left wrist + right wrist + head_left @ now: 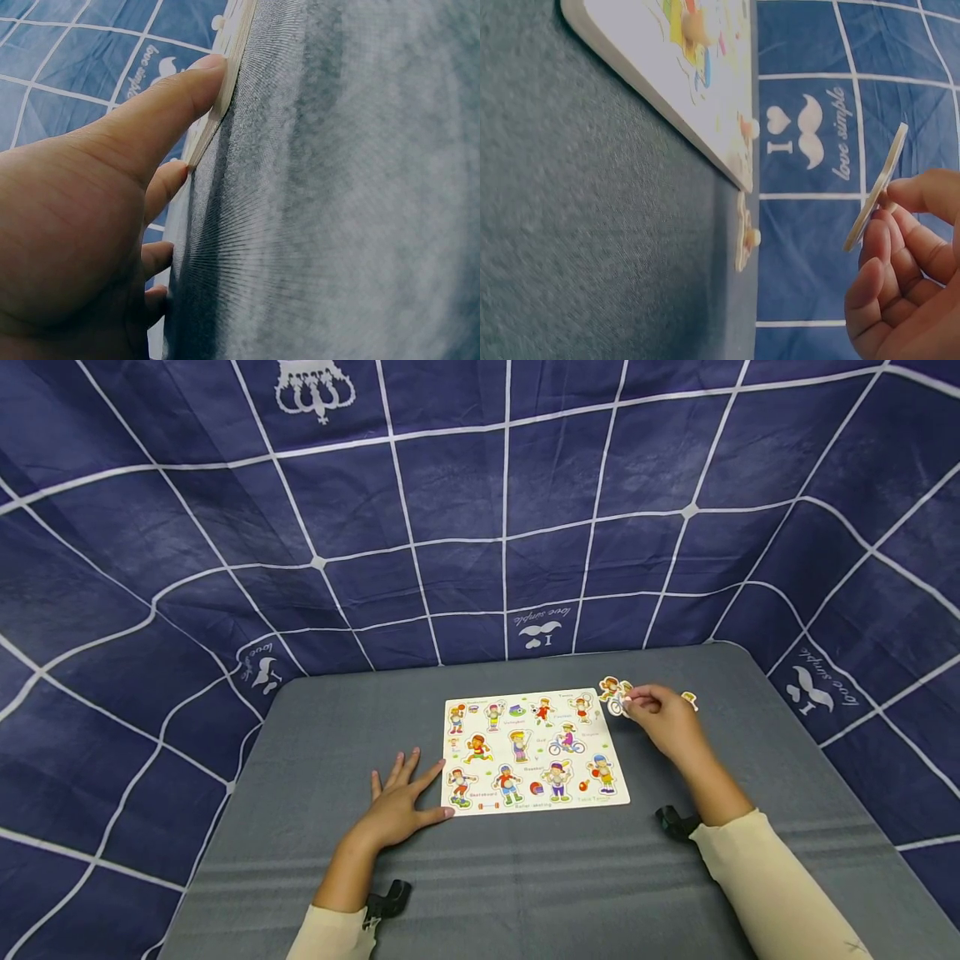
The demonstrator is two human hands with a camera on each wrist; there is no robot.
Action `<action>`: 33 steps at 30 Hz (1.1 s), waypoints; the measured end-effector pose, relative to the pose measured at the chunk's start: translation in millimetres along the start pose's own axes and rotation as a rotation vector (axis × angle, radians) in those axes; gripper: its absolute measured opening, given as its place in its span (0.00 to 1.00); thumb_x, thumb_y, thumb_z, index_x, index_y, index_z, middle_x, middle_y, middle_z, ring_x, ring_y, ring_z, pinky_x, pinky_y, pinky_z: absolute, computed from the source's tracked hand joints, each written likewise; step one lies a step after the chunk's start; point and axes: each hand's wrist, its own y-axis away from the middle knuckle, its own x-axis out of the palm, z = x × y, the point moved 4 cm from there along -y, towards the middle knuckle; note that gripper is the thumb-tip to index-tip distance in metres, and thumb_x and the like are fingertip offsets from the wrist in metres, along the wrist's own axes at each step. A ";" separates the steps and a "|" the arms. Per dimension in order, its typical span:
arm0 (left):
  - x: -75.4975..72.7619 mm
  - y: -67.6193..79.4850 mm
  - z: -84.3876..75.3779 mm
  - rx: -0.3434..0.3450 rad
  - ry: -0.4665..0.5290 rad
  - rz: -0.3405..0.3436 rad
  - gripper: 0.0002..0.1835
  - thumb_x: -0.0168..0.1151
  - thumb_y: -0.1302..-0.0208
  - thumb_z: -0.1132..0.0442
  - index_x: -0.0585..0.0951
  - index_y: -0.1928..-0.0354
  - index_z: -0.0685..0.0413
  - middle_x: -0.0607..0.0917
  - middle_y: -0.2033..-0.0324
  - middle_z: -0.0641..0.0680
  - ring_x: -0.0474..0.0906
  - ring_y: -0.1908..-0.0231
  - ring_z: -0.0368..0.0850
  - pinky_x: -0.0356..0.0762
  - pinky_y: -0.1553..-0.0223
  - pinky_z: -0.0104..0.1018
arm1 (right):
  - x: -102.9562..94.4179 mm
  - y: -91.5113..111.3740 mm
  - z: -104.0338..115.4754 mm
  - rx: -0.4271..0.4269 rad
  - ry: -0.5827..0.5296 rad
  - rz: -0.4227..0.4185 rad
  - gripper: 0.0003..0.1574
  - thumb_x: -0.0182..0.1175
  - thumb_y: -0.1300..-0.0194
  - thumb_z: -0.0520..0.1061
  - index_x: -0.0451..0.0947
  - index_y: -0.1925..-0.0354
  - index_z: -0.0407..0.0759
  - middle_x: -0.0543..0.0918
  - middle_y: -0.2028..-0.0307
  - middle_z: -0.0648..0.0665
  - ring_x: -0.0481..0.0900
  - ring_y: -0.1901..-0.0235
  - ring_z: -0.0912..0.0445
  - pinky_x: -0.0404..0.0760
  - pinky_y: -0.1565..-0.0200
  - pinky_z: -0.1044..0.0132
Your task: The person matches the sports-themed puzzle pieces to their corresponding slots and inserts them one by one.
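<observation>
A flat wooden peg puzzle board (pixel 536 783) with printed sports figures lies on the table. My left hand (pixel 396 810) rests at its left edge with fingers spread; thumb and index fingertips touch the edge, as the left wrist view also shows. Beyond the board's far right corner, my right hand (pixel 667 720) pinches a small knob on a thin puzzle piece (pixel 876 191). That piece is held tilted above the table, its bicycle picture partly visible in the head view. Another knobbed piece (pixel 742 236) lies on the table near the board's corner.
A further piece (pixel 689 698) shows partly behind my right hand. Grey cloth covers the table (pixel 517 885). A blue curtain (pixel 457 577) with white lines hangs behind and at both sides. Dark wrist devices (pixel 388 900) sit near both sleeves.
</observation>
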 end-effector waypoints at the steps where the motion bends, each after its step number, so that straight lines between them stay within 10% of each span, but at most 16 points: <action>1: -0.3 0.0 -0.2 0.001 0.003 -0.001 0.47 0.67 0.44 0.30 0.63 0.23 0.29 0.48 0.19 0.59 0.35 0.19 0.64 0.24 0.29 0.77 | 1.1 0.9 1.2 -0.004 0.006 0.007 0.16 0.64 0.31 0.46 0.84 0.53 0.35 0.85 0.62 0.38 0.75 0.70 0.68 0.72 0.67 0.78; 33: -1.6 0.6 -1.3 -0.001 0.004 0.003 0.47 0.66 0.43 0.29 0.63 0.23 0.29 0.47 0.19 0.58 0.34 0.19 0.64 0.24 0.29 0.76 | 55.2 9.6 22.5 -0.225 0.138 0.201 0.04 0.69 0.39 0.40 0.85 0.65 0.40 0.81 0.71 0.48 0.74 0.71 0.61 0.73 0.67 0.69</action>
